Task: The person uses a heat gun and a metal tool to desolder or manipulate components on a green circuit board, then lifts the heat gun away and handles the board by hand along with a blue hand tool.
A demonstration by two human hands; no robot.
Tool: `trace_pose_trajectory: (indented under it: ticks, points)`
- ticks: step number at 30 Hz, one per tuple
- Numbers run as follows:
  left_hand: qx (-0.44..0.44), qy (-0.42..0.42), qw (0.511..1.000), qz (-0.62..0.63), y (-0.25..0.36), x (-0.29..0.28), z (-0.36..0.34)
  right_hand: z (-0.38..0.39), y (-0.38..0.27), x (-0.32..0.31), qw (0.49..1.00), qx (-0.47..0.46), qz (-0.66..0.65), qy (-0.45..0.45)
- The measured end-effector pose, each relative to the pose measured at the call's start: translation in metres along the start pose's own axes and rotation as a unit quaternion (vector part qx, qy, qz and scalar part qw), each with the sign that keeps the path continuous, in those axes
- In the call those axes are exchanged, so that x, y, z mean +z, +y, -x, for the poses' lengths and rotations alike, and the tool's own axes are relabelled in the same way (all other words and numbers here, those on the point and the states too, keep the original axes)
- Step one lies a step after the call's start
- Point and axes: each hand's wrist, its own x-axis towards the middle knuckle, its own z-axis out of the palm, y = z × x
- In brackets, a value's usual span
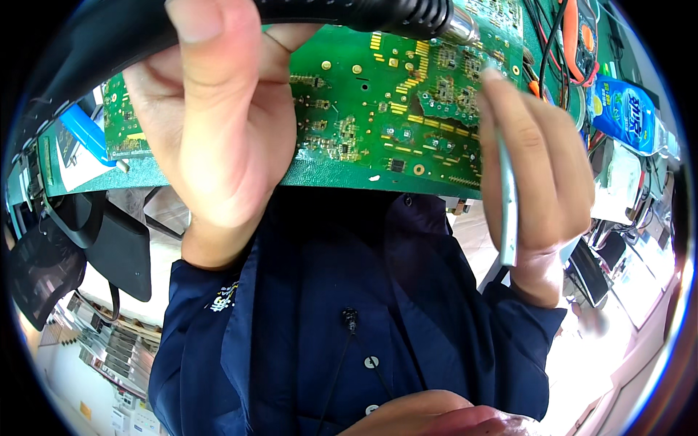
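A: How do the two hands stand at this moment?

B: The left hand is curled around a black tool, with the thumb on its near side. The right hand is partly closed, and a thin pale tool lies along its fingers. Its working tip is hidden, so I am not able to say if it touches anything.

A: And where is the green circuit board?

B: On the green table, in front of the person, close to the near edge. The metal nozzle is above its far right part.

A: What could go wrong, in your opinion?

B: If the nozzle gives heat, which the view does not show, the right fingertips are near enough to be burned. Small parts could also loosen and be pushed away by the pale tool, if the right hand slips.

A: Is the board itself safe?

B: Not fully. I see neither hand clearly holding it, so a sideways push could slide it over the near edge. On the right, a careless elbow could knock the blue bottle.
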Motion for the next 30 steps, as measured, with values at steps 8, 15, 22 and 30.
trace_pose_trajectory:
  ticks: [8,15,22,30]
  points:
    - [0.001,0.002,1.000,0.003,0.003,-0.001,0.000,0.001,0.011,-0.015,0.996,0.054,-0.072,-0.015]
    - [0.000,0.006,1.000,0.001,0.001,-0.002,0.001,0.000,0.010,-0.015,0.993,0.020,-0.088,-0.078]
    - [0.000,0.005,1.000,-0.001,0.001,0.000,0.000,-0.003,0.007,-0.017,0.996,-0.024,-0.036,-0.083]
    - [-0.001,0.008,1.000,0.002,0.000,0.001,0.000,0.003,0.012,-0.021,0.996,0.037,-0.074,-0.011]
